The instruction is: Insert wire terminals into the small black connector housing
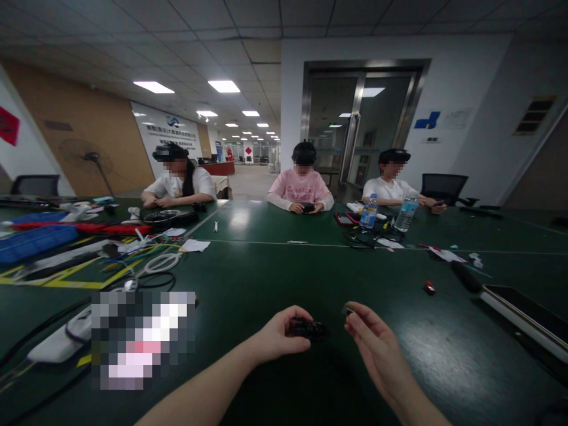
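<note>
Just below the centre of the head view, my left hand [281, 338] is closed around the end of a small black object [314, 329], whose kind I cannot make out against the dark green table. To its right, my right hand [375, 340] pinches a small dark, shiny piece [347, 309] between thumb and fingertips. A short gap separates that piece from the black object. My left fingers partly cover the black object, and the pinched piece is mostly hidden by my right fingertips.
A white power strip [62, 340], cables [162, 263] and a blue tray [38, 241] lie left. A small red item [429, 287] and a long flat device [528, 310] are right. Water bottles [406, 213] stand farther back. Several people sit across the table [248, 272].
</note>
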A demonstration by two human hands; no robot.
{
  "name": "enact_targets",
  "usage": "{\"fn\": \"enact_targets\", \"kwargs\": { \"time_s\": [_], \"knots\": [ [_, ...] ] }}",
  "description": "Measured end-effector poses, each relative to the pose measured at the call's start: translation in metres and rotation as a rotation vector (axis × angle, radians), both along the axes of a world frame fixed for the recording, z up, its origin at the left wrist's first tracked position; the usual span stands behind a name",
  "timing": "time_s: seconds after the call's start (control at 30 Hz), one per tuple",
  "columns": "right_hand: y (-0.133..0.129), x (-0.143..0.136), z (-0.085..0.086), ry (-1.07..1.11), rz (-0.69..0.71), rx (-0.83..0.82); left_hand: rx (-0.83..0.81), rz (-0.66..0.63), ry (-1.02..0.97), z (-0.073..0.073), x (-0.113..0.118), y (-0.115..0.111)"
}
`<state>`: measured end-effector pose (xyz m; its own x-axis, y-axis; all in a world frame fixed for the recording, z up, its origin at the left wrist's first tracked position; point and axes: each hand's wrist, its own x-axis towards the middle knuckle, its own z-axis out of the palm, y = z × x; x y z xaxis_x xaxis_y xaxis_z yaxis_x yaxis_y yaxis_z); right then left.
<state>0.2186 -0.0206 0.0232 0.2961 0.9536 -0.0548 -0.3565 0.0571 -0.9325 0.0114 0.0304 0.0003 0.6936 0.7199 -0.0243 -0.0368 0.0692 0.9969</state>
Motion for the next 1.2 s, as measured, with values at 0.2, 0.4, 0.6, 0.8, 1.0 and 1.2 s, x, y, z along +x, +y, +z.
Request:
{"fn": "enact_targets", "kwargs": {
  "time_s": [0.2, 0.4, 0.6, 0.8, 1.0, 1.2],
  "knots": [
    [0.000, 0.000, -0.005, -0.043, 0.047, -0.006, -0.005, -0.036, -0.025, -0.003, -0.001, 0.001],
    [-0.001, -0.002, -0.005, -0.060, 0.065, -0.006, -0.057, -0.041, -0.049, 0.000, 0.000, 0.000],
    [-0.001, -0.002, -0.007, -0.120, 0.108, -0.008, -0.047, -0.016, -0.012, 0.003, 0.000, 0.000],
    [-0.003, -0.003, -0.010, -0.294, 0.200, 0.020, -0.043, 0.010, -0.037, 0.000, 0.003, 0.000],
    [-0.004, -0.006, -0.008, -0.559, 0.224, 0.083, -0.014, 0.000, 0.001, 0.002, 0.001, 0.000],
    [-0.006, -0.011, -0.011, -0.677, 0.245, 0.151, -0.018, 0.002, -0.018, -0.002, 0.001, 0.001]
  ]
}}
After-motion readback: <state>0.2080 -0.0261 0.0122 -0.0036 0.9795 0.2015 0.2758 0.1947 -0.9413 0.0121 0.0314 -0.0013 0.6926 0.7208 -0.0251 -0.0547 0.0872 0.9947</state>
